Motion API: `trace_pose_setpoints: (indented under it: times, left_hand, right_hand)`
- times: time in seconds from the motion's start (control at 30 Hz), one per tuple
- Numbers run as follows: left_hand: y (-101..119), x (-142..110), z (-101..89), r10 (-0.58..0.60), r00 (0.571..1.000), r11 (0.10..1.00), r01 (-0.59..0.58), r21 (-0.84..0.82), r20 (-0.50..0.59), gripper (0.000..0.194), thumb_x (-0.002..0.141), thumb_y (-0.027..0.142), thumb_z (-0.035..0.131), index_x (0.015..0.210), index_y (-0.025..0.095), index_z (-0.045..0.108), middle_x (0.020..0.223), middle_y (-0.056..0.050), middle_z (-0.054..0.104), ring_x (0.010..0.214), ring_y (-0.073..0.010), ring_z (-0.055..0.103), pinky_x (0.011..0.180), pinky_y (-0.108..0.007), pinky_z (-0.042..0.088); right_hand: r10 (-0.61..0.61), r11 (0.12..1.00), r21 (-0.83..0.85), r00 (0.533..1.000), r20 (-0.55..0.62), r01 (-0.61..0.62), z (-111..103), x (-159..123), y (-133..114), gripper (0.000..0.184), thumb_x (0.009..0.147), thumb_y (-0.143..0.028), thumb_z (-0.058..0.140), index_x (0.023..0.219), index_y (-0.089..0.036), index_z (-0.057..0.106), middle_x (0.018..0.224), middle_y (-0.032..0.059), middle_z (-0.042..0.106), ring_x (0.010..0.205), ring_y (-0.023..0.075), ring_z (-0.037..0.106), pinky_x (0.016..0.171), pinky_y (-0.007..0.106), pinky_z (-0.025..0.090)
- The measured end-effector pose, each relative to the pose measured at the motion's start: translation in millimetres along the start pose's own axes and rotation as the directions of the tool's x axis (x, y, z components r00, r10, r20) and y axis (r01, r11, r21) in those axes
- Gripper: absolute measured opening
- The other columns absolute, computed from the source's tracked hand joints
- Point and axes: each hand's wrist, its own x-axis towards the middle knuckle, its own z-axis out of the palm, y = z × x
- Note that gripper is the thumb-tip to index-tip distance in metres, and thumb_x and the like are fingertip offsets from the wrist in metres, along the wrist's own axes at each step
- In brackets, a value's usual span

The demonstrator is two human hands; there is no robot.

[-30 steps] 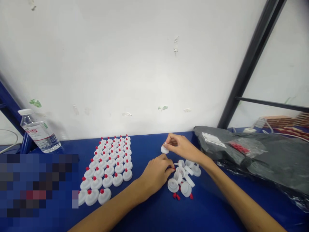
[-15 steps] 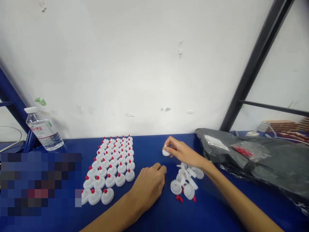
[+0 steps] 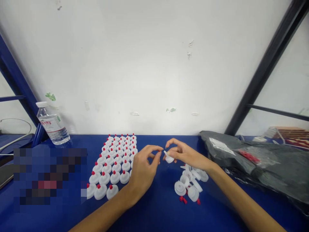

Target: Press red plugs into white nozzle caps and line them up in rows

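Observation:
My right hand pinches a white nozzle cap, its pointed tip angled up and to the left. Just left of it, my left hand is closed in a pinch of thumb and index finger close to that tip; whatever is between these fingers is too small to make out. Below my right hand lies a loose heap of white caps without red tips. Small red tips are scattered at the heap's front edge. Left of my left hand, white caps with red tips stand upright in rows, partly covered by the hand.
A water bottle stands at the left by the blue frame post. Dark plastic bags cover the right side of the blue table, with a clear bag of red pieces on top. The white wall rises behind.
My left hand has risen from the table toward the cap, its fingers now in a pinch. My right hand has tilted the cap so its tip shows. The view has shifted slightly.

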Motion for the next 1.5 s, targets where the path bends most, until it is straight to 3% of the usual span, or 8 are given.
trace_pose_setpoints:
  times: [0.13,0.27,0.47,0.67,0.83,1.0,1.3,1.5]
  left_hand:
    - [1,6,-2.2,-0.21,0.978,0.948,0.207,-0.241,0.012,0.018,0.088,0.031,0.065,0.097,0.017,0.071,0.095,-0.004,0.074,0.056,-0.0117,0.067,0.052,-0.021,0.048]
    - [-1,5,0.1,-0.251,0.965,0.907,0.261,-0.331,0.074,0.021,0.084,0.031,0.07,0.096,0.014,0.074,0.091,-0.007,0.075,0.05,-0.0122,0.066,0.049,-0.021,0.046]
    - [-4,2,3.7,-0.238,0.964,0.913,0.264,-0.31,0.121,0.02,0.084,0.032,0.069,0.095,0.016,0.075,0.076,-0.004,0.075,0.046,-0.0117,0.063,0.045,-0.02,0.039]
    - [-1,-1,1.2,-0.244,0.964,0.955,0.258,-0.146,0.106,0.022,0.084,0.037,0.07,0.094,0.02,0.078,0.042,0.005,0.055,0.034,-0.0077,0.042,0.04,-0.019,0.029]
    - [-3,-4,1.5,-0.147,0.988,0.978,0.151,-0.146,0.037,0.015,0.084,0.031,0.07,0.09,0.023,0.081,0.069,-0.001,0.073,0.049,-0.0105,0.056,0.045,-0.021,0.037]
    - [-6,-7,5.3,-0.093,0.996,0.961,0.094,-0.26,0.013,0.015,0.087,0.028,0.068,0.095,0.023,0.081,0.086,-0.003,0.076,0.074,-0.0164,0.068,0.061,-0.023,0.049]
    - [1,-9,5.2,-0.105,0.994,0.951,0.088,-0.297,-0.04,0.019,0.089,0.03,0.066,0.099,0.021,0.08,0.089,-0.004,0.073,0.069,-0.0139,0.064,0.053,-0.021,0.044]
    - [2,-10,7.0,-0.148,0.988,0.933,0.127,-0.337,-0.038,0.021,0.087,0.032,0.068,0.101,0.02,0.079,0.09,-0.005,0.073,0.057,-0.009,0.056,0.043,-0.019,0.037]
  right_hand:
    - [0.006,0.999,0.039,0.999,0.031,-0.007,3,-1,0,0.036,0.092,-0.041,0.065,0.115,-0.023,0.046,0.09,0.0036,0.073,0.083,0.0171,0.065,0.073,0.03,0.046]
    - [-0.006,0.992,0.123,0.999,0.053,-0.001,4,0,1,0.035,0.091,-0.037,0.067,0.114,-0.023,0.045,0.088,0.0013,0.071,0.087,0.0185,0.069,0.079,0.032,0.048]
    - [-0.004,0.981,0.196,0.997,0.074,-0.01,6,1,2,0.035,0.087,-0.031,0.072,0.107,-0.022,0.045,0.086,-0.0001,0.071,0.081,0.0158,0.068,0.075,0.029,0.047]
    - [-0.032,0.977,0.212,0.999,0.04,0.022,8,1,1,0.037,0.085,-0.027,0.075,0.099,-0.023,0.042,0.086,0.001,0.073,0.077,0.0143,0.065,0.072,0.028,0.045]
    - [-0.042,0.978,0.205,0.999,0.024,0.036,10,3,3,0.04,0.084,-0.029,0.075,0.091,-0.024,0.036,0.087,0.0005,0.071,0.077,0.0149,0.063,0.072,0.029,0.043]
    - [-0.057,0.992,0.116,0.998,0.004,0.056,17,1,-8,0.039,0.091,-0.039,0.067,0.086,-0.025,0.031,0.081,0.0002,0.07,0.081,0.017,0.064,0.075,0.03,0.042]
    - [-0.018,0.984,0.174,0.994,-0.108,0.037,28,2,-11,0.05,0.081,-0.05,0.074,0.083,-0.026,0.029,0.069,-0.005,0.063,0.066,0.0162,0.062,0.059,0.025,0.041]
    - [-0.006,0.973,0.229,0.994,-0.106,0.03,29,3,-8,0.057,0.077,-0.056,0.075,0.082,-0.027,0.027,0.07,-0.0036,0.064,0.067,0.018,0.064,0.06,0.026,0.044]
